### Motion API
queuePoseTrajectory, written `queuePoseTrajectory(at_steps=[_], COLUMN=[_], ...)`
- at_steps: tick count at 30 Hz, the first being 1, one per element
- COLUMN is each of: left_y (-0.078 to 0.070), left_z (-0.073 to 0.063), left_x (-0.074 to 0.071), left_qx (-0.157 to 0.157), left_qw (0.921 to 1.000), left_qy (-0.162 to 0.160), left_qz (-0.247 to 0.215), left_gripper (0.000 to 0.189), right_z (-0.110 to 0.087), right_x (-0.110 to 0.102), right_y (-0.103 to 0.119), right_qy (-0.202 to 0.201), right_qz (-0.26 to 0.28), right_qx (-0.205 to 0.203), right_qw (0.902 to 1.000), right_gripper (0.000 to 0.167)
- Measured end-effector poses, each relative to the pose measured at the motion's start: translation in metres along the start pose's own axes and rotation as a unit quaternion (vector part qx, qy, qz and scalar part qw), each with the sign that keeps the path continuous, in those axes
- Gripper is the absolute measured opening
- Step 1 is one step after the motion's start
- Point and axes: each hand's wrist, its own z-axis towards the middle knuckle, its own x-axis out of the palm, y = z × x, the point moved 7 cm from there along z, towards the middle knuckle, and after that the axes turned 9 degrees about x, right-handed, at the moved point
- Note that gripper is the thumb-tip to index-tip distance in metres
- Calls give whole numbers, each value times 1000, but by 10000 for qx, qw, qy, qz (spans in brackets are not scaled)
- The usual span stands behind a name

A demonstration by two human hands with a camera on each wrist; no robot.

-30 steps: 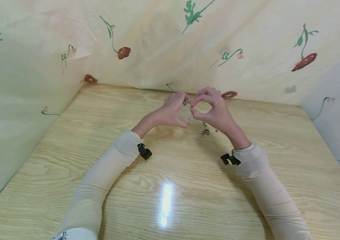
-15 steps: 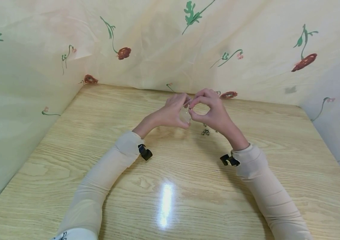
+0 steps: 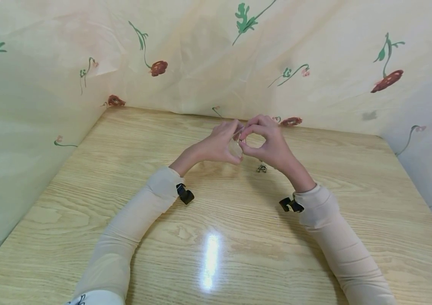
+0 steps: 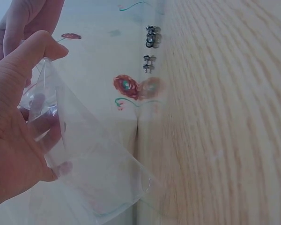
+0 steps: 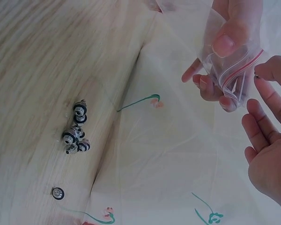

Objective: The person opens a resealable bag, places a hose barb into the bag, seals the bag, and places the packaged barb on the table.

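My left hand (image 3: 217, 143) grips a clear zip bag (image 4: 93, 154) near its mouth. The bag's red-striped seal shows in the right wrist view, where the mouth stands partly spread. My right hand (image 3: 271, 142) pinches a tiny metal part (image 5: 256, 76) between thumb and forefinger, close beside that mouth. Fingers hide most of the part, so its exact kind cannot be told. On the table below lie several small silver metal parts with black rings (image 5: 75, 136), bunched together. A single one (image 5: 58, 193) lies apart from them.
Under both arms stretches a wood-grain table (image 3: 200, 216). A cream cloth with printed flowers (image 3: 208, 55) hangs along its back and sides. Black straps (image 3: 184, 194) sit at the wrists.
My right hand has moved slightly left, bringing the pinched metal part closer to the bag. The left hand has stayed almost in place, still holding the bag.
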Motion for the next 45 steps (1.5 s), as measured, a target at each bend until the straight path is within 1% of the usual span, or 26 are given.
queuePoseTrajectory(at_steps=[5,12,17,28,38,45], left_y=[1,3,3,4,3,2], left_z=[0,-1,0,-1,-1,-2], left_x=[1,1,0,0,-2,-1], left_qx=[-14,-17,16,-3,32,10], left_qw=[10000,10000,10000,10000,9999,10000], left_qy=[19,-57,-99,-77,-92,-64], left_qz=[-55,-24,0,-30,57,59], left_gripper=[58,57,55,58,59,60], right_z=[0,-1,-1,-3,-1,-1], right_x=[0,-1,-2,-2,-4,-10], right_y=[0,0,0,-2,-9,-16], right_qy=[-53,-138,-122,-83,9,-69], right_qz=[43,55,64,30,18,17], right_qx=[-25,-25,49,100,214,327], right_qw=[10000,9999,9999,9999,9998,9994], right_gripper=[11,14,15,15,16,16])
